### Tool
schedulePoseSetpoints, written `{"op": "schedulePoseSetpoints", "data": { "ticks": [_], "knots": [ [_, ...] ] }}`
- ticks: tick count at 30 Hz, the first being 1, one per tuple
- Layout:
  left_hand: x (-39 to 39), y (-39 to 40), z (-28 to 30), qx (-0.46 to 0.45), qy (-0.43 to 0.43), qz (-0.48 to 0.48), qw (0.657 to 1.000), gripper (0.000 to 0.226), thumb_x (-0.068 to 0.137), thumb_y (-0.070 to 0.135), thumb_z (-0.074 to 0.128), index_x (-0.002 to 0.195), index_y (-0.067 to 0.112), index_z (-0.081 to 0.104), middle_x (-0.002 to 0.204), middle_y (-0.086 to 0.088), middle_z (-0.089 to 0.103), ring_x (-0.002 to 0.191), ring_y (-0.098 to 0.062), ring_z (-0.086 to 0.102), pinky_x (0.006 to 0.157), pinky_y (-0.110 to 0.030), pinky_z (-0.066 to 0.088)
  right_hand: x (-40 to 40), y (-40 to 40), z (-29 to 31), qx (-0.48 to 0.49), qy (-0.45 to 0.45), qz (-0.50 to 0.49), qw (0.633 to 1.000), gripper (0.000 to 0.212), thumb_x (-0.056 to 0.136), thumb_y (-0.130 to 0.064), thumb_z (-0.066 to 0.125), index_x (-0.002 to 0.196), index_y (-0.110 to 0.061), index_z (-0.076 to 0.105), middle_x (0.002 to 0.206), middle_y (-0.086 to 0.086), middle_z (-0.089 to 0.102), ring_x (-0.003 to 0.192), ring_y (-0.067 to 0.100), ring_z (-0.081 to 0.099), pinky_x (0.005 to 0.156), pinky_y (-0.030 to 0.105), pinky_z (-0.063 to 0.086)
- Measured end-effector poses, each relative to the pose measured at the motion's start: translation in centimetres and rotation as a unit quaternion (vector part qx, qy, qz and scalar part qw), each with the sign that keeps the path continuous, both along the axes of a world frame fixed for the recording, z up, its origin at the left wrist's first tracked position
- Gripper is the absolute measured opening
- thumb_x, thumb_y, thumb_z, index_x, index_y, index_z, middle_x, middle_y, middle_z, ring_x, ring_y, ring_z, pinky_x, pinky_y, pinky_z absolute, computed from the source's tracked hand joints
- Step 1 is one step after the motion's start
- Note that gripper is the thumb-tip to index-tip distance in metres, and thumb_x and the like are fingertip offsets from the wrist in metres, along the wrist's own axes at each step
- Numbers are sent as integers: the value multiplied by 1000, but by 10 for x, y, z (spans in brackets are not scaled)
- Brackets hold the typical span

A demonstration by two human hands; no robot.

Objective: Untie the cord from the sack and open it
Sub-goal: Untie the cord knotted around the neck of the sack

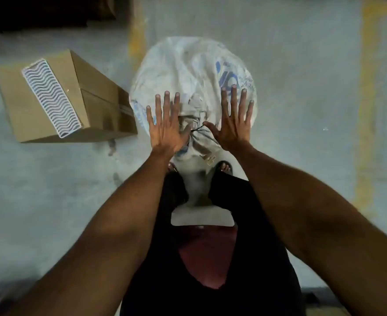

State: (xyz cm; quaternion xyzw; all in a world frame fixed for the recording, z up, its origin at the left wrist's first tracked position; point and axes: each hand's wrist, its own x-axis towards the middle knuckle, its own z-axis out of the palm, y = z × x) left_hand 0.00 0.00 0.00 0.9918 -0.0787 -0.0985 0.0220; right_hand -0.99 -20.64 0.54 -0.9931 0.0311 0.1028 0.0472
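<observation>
Both hands [165, 131] [234, 126] spread, fingers [166, 103] flanking tied cord [197, 128] atop sack [188, 65].

Concrete floor [302, 92], grey, scuffed, w/ worn yellow paint stripes: one beyond the fingers [166, 103], another well off to their right. White woven sack [188, 65] w/ blue print stands on the floor right under the fingers, neck tied w/ thin dark cord [198, 128] between the two thumbs. Cardboard box [92, 99] lies on the floor left of the fingers, tilted, its corner just beside the sack; white wavy-grid panel [51, 96] on its top face. Sandalled feet [225, 167] on the floor below the fingers, touching the sack's near side.
</observation>
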Motion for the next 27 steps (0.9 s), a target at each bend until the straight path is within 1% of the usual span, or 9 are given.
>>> {"op": "schedulePoseSetpoints", "data": {
  "ticks": [2, 4, 7, 9, 13, 17, 22, 25, 27],
  "knots": [
    [0, -4, -30, 2, 14, 12, 1000, 89, 95, 72, 24, 165, 20, 1, 172, -9, 0, 158, -32, -2, 124, -59, 6, -2, 3, -31, 7, 16, -9, 1000, 105, 87, -85, 27, 164, -18, 2, 171, 12, 0, 156, 38, -2, 123, 61, 8],
    [-5, -5, -64, 3, 18, 12, 1000, 90, 95, 72, 25, 165, 20, 1, 172, -9, 0, 158, -32, -1, 124, -58, 7, -9, 4, -64, -4, 25, -8, 1000, 105, 87, -84, 29, 164, -18, 3, 171, 12, 0, 156, 38, -1, 123, 61, 7],
    [-5, -10, -102, -24, -7, 26, 999, 89, 97, 72, 28, 165, 20, 4, 172, -9, 2, 158, -30, 1, 124, -57, 8, -8, 9, -106, 7, 12, -1, 1000, 103, 88, -83, 30, 164, -18, 3, 171, 12, 0, 157, 38, -1, 123, 60, 8],
    [-6, -11, -123, -36, -30, 34, 998, 88, 98, 71, 29, 165, 20, 4, 172, -10, 2, 158, -30, 1, 124, -57, 9, -8, 12, -127, 21, -5, 3, 1000, 100, 91, -83, 28, 164, -19, 5, 171, 12, 1, 157, 37, -1, 123, 60, 7],
    [-8, -11, -156, -34, -73, 43, 996, 83, 101, 70, 26, 165, 19, 10, 172, -11, 6, 158, -29, 4, 124, -57, 12, -8, 17, -157, 37, -53, 6, 998, 94, 94, -78, 31, 164, -18, 9, 171, 12, 4, 157, 36, 0, 124, 59, 5],
    [-22, -10, -187, -69, -112, 62, 989, 79, 103, 66, 28, 164, 19, 14, 171, -12, 9, 158, -30, 7, 124, -57, 11, -17, 20, -181, 57, -109, 20, 992, 90, 96, -72, 35, 163, -17, 12, 170, 13, 7, 157, 34, 2, 123, 59, 9],
    [-58, -11, -193, -114, -126, 94, 981, 79, 102, 66, 30, 165, 22, 11, 172, -10, 6, 158, -29, 4, 125, -57, 7, -47, 24, -188, 64, -131, 25, 989, 91, 96, -75, 31, 164, -18, 10, 171, 13, 5, 157, 35, 0, 124, 59, 6],
    [-87, -8, -182, -123, -128, 79, 981, 78, 103, 64, 30, 165, 23, 7, 172, -10, 1, 159, -28, 0, 126, -57, 4, -70, 18, -177, 74, -140, 22, 987, 91, 95, -75, 31, 164, -20, 7, 171, 13, 2, 157, 36, -2, 123, 60, 4],
    [-102, -3, -173, -121, -127, 72, 982, 78, 102, 62, 32, 165, 25, 4, 172, -8, -1, 159, -27, -2, 126, -55, 1, -86, 10, -169, 54, -147, 26, 987, 90, 96, -74, 29, 164, -20, 4, 171, 12, 0, 157, 36, -3, 123, 61, 6]
  ]
}}
